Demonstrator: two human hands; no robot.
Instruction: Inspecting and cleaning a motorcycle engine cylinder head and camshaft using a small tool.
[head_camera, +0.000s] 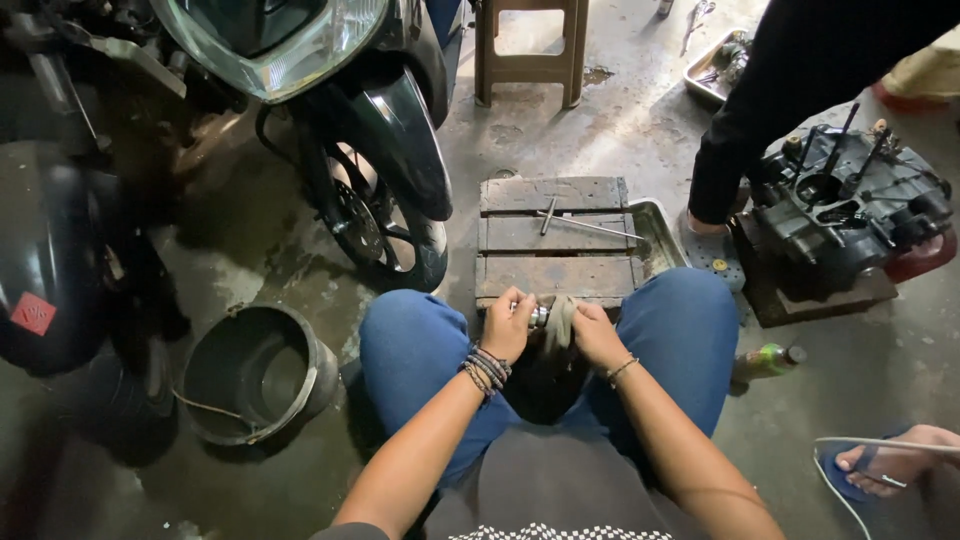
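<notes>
I sit on the floor with my knees apart, in blue jeans. My left hand (509, 322), with several dark bracelets at the wrist, grips a small shiny metal part (539, 317) between my knees. My right hand (593, 333) holds a grey rag (560, 322) wrapped against that part. Both hands touch each other around it, just in front of a wooden pallet block (556, 238). A metal T-handled tool (585, 225) lies on the block.
A scooter's front wheel (385, 225) and headlight stand at the upper left. A black bucket (258, 372) lies left of my knee. An engine block (845, 210) sits at right beside a person in black; a green bottle (768, 359), a metal tray (663, 235), a stool (530, 50) and another person's sandalled foot (893, 462) are around.
</notes>
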